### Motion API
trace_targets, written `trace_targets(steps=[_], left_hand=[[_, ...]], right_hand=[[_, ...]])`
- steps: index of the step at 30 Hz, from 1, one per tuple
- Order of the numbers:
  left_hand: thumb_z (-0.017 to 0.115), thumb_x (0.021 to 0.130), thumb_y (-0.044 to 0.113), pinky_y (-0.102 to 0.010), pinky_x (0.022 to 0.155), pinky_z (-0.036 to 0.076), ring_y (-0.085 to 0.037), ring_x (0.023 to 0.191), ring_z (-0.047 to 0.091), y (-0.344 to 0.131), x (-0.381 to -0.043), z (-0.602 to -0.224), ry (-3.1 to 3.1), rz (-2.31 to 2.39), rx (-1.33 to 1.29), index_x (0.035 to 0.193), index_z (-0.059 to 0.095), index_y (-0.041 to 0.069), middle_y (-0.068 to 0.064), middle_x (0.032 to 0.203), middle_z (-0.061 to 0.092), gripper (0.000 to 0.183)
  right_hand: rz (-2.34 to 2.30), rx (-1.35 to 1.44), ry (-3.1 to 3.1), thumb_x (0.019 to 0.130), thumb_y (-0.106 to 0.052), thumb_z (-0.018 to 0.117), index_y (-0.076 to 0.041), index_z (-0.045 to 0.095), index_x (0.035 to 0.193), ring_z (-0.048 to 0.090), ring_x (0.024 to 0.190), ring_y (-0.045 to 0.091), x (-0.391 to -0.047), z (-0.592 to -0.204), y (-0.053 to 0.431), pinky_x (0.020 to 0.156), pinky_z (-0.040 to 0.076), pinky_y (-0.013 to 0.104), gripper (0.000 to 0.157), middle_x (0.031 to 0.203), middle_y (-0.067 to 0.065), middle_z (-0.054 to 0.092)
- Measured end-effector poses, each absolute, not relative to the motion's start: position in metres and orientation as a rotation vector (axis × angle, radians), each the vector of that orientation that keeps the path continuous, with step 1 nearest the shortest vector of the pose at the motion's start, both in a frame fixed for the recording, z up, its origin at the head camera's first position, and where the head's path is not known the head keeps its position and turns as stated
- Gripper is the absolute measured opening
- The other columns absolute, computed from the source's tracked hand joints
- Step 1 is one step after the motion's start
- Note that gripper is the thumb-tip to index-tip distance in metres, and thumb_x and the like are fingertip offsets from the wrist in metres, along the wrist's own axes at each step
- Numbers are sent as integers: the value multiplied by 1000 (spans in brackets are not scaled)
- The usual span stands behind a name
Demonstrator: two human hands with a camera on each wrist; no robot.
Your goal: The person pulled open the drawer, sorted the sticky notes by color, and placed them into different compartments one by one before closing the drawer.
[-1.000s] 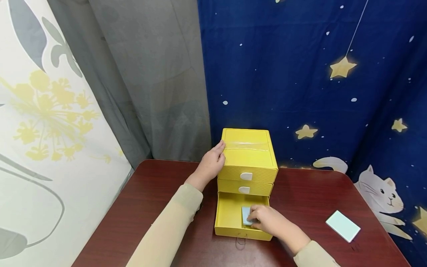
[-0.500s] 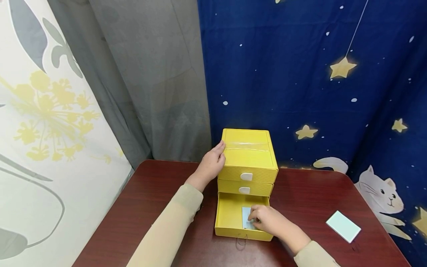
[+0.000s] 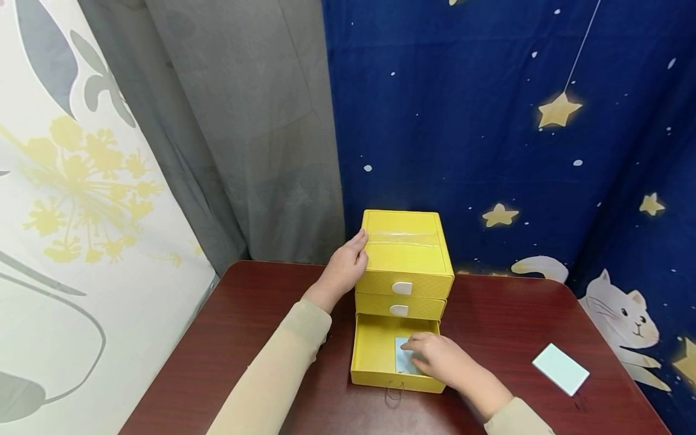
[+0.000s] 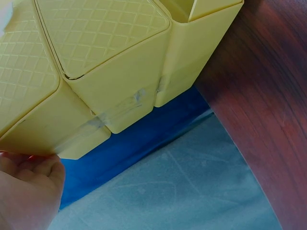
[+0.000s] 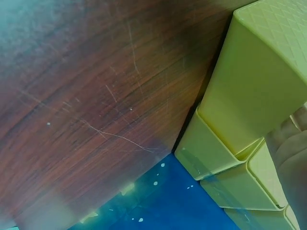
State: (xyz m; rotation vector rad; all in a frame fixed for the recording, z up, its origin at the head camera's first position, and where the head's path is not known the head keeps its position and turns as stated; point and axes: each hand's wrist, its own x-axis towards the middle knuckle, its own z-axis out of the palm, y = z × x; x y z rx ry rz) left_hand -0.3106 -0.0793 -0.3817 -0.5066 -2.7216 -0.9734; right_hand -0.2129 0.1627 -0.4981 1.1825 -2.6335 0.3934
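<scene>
A yellow three-drawer box [image 3: 405,254] stands on the table with its bottom drawer [image 3: 372,347] pulled out. In the head view my left hand [image 3: 344,266] rests against the box's upper left side, fingers at the top edge; the left wrist view shows the same hand [image 4: 31,189] touching that side. Inside the pulled-out drawer lies a light blue sheet or pad of paper [image 3: 401,361], flat on the right part of its floor. Over it is my right hand [image 3: 437,356], fingers loosely bent and partly hiding the paper; whether the fingertips touch it is unclear.
A pale green rectangular pad or card [image 3: 560,369] lies on the dark red table [image 3: 261,314] at the right. The upper two drawers are closed, with white tabs [image 3: 402,288] in front. A thin loop [image 3: 394,394] hangs at the drawer's front. Curtains [image 3: 435,121] hang behind.
My right hand's fingers have loosened from the light blue paper, which now lies flatter and shows more of itself. The left hand and the box stay in place.
</scene>
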Motion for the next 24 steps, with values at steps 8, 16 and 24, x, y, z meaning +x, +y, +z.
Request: trace_targets(steps=[8,16,24], left_hand=[[34,101,27,-32,112,31,-9,139,30,-80,-311,-382,-2716,-985,-506,146,36,13,3,154,30,47],[34,100,26,-31,112,31,-9,139,30,-80,-311,-382,-2708,-975,-514,145,36,13,3,153,31,47],[34,101,26,-32,112,31,-9,139,30,-80,-310,-381,-2721,-994,-514,146,36,13,3,154,30,47]], right_hand=[[457,1075,-2604,84,-29,71,-18,69,114,61,107,14,-204,-495,169,86,53,37,32,115,-3,66],[522,1022,-2610,86,-29,68,-18,66,119,58,111,15,-196,-491,183,89,51,40,35,119,-3,63],[550,928,-2593,83,-28,72,-20,67,116,58,109,13,-191,-488,205,87,51,40,35,117,-7,64]])
